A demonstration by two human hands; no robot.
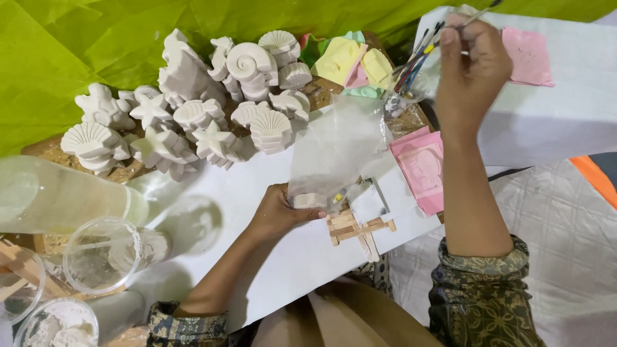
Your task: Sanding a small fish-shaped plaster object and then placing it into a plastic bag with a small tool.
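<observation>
My left hand (pixel 277 212) grips the lower edge of a clear plastic bag (pixel 334 151) with a small white plaster piece (pixel 310 200) inside, held just above a white board (pixel 283 257). My right hand (pixel 471 67) is raised at the far right, its fingers pinched on a thin paintbrush (pixel 481 13) beside a clear cup of brushes (pixel 411 64). A small wooden stick easel (pixel 355 228) lies on the board just right of my left hand.
Many white plaster shells and starfish (pixel 193 115) crowd the far left on green cloth (pixel 64 51). Pink moulds (pixel 424 170) lie right of the bag, yellow and green ones (pixel 350 61) behind. Clear plastic cups (pixel 103 254) and a bottle (pixel 58 196) stand near left.
</observation>
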